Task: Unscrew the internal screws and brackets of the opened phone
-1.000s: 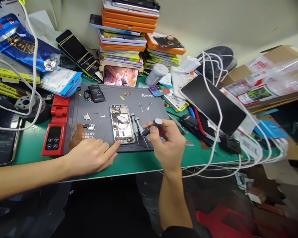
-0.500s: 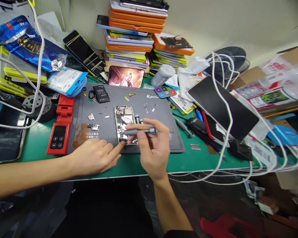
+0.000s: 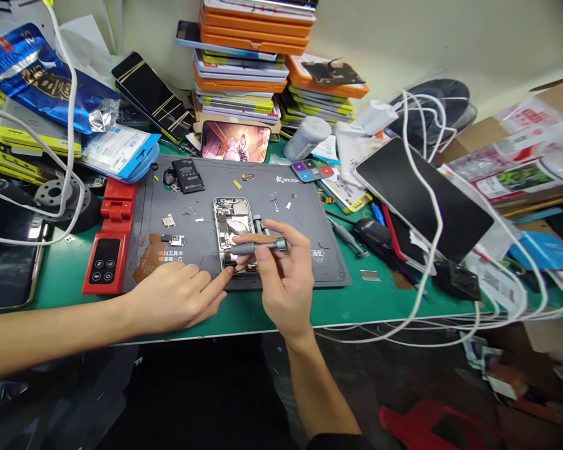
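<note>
An opened phone (image 3: pixel 233 215) lies on a grey repair mat (image 3: pixel 197 253), its inner parts exposed. My left hand (image 3: pixel 176 294) stretches its index finger to the phone's lower left corner and touches it there; the other fingers are curled and the thumb is hidden. My right hand (image 3: pixel 286 281) is closed around a grey screwdriver (image 3: pixel 248 249), held tilted over the lower half of the phone with its tip toward the left. The tip is too small to make out. Behind my right fingers, another screwdriver (image 3: pixel 258 221) shows in part beside the phone.
A black battery (image 3: pixel 188 175) and small metal parts (image 3: pixel 173 240) lie on the mat. Left stands a red device (image 3: pixel 104 262). Behind are a phone playing video (image 3: pixel 236 142) and stacked boxes (image 3: pixel 253 37). To the right are a black panel (image 3: pixel 422 194) and white cables (image 3: pixel 434 237).
My right hand has moved left from beside the phone to over it, and the screwdriver has swung toward the lower part. My left fingertip stays on the phone's corner. The view has shifted slightly.
</note>
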A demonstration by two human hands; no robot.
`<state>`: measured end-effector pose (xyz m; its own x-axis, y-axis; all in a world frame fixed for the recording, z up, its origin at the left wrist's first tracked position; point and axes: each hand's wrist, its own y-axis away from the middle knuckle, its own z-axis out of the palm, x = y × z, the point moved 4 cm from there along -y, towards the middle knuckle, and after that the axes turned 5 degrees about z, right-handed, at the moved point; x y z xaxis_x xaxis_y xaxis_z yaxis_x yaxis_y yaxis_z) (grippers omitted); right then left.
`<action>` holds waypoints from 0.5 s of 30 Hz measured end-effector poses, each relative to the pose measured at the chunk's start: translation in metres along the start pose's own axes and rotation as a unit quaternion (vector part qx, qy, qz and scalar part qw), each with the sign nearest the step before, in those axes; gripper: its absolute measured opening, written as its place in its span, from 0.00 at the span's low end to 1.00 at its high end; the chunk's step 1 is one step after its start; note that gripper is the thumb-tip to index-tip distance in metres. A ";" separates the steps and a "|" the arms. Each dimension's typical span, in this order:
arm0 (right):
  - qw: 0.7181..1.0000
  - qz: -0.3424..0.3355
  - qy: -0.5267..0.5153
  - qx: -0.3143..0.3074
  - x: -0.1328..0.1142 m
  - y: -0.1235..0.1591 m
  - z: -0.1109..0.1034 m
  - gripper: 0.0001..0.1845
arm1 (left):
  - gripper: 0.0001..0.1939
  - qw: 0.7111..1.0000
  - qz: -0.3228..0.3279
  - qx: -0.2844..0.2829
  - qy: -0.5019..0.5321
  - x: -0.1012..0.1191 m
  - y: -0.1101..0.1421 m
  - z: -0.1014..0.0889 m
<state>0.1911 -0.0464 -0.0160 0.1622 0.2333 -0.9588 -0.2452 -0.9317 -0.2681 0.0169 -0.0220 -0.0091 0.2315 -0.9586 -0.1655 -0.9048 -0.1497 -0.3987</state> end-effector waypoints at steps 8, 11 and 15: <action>0.987 0.056 -0.084 0.124 0.005 0.006 -0.021 0.16 | 0.16 1.000 -0.011 0.001 0.011 -0.002 0.001 0.001; 0.986 0.097 -0.106 0.089 0.009 0.013 -0.019 0.20 | 0.15 1.000 -0.017 0.004 0.014 -0.004 0.000 -0.001; 0.989 0.086 -0.071 0.092 0.006 0.021 -0.015 0.26 | 0.16 1.000 -0.011 0.007 0.008 -0.005 -0.002 -0.003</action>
<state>0.2011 -0.0689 -0.0262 -0.0310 0.1241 -0.9918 -0.4296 -0.8976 -0.0989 0.0166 -0.0180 -0.0047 0.2464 -0.9587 -0.1422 -0.8939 -0.1681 -0.4156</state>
